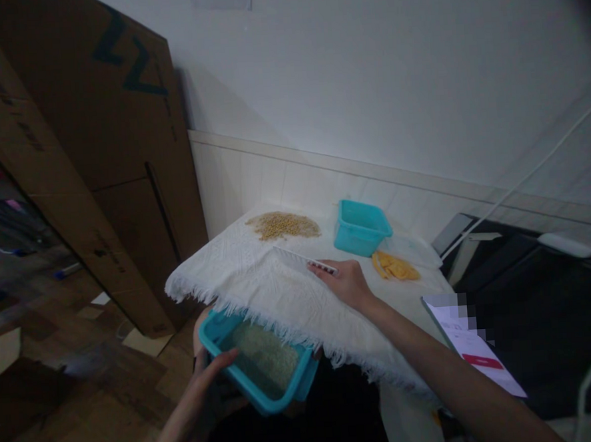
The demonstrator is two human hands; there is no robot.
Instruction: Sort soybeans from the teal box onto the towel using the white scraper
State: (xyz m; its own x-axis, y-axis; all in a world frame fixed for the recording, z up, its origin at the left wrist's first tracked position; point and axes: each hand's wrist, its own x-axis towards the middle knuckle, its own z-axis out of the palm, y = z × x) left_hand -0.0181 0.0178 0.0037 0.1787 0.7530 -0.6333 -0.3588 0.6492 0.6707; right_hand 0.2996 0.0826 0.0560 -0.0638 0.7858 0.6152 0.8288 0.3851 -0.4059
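Observation:
My left hand (pixel 217 369) grips the near left rim of a teal plastic container (pixel 264 404), its thumb over the edge. The container is tilted below the fringed edge of the white tablecloth (pixel 259 280), and pale, fine grains (pixel 266 353) lie inside. Over the cloth, my right hand (pixel 346 281) is closed around a thin, flat white tool (pixel 297 255) with a row of dark marks near the grip. Its exact kind is unclear. Beyond its tip, a heap of yellowish beans (pixel 286 225) rests on the cloth.
A second teal container (pixel 359 234) stands at the back right of the table, beside a crumpled yellow cloth (pixel 396 266) and a clear lid (pixel 417 250). A tablet or phone-like screen (pixel 476 350) lies right. A large cardboard box (pixel 120 145) rises at left, against the white wall.

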